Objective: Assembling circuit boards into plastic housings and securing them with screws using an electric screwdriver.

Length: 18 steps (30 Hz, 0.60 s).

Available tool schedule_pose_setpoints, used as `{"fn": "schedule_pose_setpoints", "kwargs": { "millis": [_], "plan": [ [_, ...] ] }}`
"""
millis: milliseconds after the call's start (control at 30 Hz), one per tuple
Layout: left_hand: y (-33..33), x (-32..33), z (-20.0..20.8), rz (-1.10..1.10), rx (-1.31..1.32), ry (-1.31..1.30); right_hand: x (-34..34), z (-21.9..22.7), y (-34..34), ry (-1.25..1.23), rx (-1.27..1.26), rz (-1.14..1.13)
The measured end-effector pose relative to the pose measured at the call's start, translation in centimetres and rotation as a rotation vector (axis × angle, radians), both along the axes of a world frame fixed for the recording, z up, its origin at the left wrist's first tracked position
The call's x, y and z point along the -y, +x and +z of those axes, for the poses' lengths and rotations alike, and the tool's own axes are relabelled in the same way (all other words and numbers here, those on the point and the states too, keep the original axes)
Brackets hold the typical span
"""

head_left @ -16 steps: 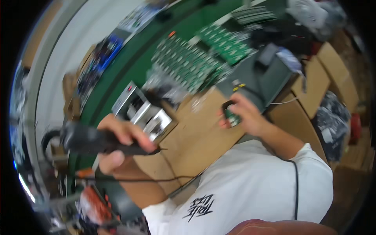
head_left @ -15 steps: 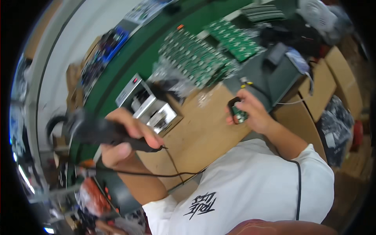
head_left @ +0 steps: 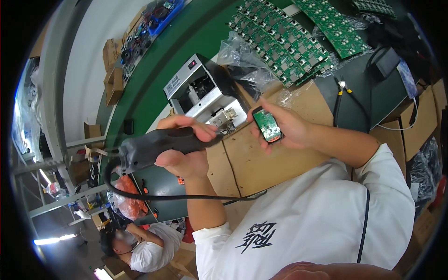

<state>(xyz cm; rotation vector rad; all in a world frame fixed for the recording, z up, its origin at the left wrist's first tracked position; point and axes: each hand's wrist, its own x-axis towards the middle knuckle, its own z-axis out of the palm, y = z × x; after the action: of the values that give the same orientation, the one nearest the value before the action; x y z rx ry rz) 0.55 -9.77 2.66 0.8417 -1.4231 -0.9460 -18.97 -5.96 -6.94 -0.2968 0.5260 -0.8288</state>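
My left hand (head_left: 186,163) is closed around a black electric screwdriver (head_left: 151,148) with a cable looping from its rear end. Its tip reaches the metal front of a silver-and-black box (head_left: 225,79), which looks like a screw feeder with a red switch. Whether the tip touches the metal I cannot tell. In my right hand (head_left: 295,127) sits a small black case (head_left: 281,137) with a green circuit board (head_left: 267,125) in it, board side up. That hand holds it above the brown work board (head_left: 261,163), to the right of the feeder.
Panels of green circuit boards (head_left: 280,39) lie at the back. Black-and-yellow cutters (head_left: 343,93) rest at the right, near a black power adapter (head_left: 385,63). A blue bin (head_left: 163,16) stands far left. Another person (head_left: 154,247) sits at the lower left.
The view has shifted. My left hand has brought the screwdriver's tip from over the work board to the feeder's front. My right hand has turned the case, so the board now shows fully.
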Motion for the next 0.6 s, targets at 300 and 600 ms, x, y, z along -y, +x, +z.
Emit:
{"fn": "schedule_pose_setpoints", "kwargs": {
  "millis": [300,600],
  "plan": [
    [-0.7,-3.5,4.0,-0.339,-0.180,-0.128,-1.3,-0.5,-0.3,-0.138,-0.020,0.029],
    [-3.8,-4.6,3.8,-0.451,-0.235,-0.142,-2.0,-0.7,-0.4,-0.213,-0.117,0.076]
  ]
}}
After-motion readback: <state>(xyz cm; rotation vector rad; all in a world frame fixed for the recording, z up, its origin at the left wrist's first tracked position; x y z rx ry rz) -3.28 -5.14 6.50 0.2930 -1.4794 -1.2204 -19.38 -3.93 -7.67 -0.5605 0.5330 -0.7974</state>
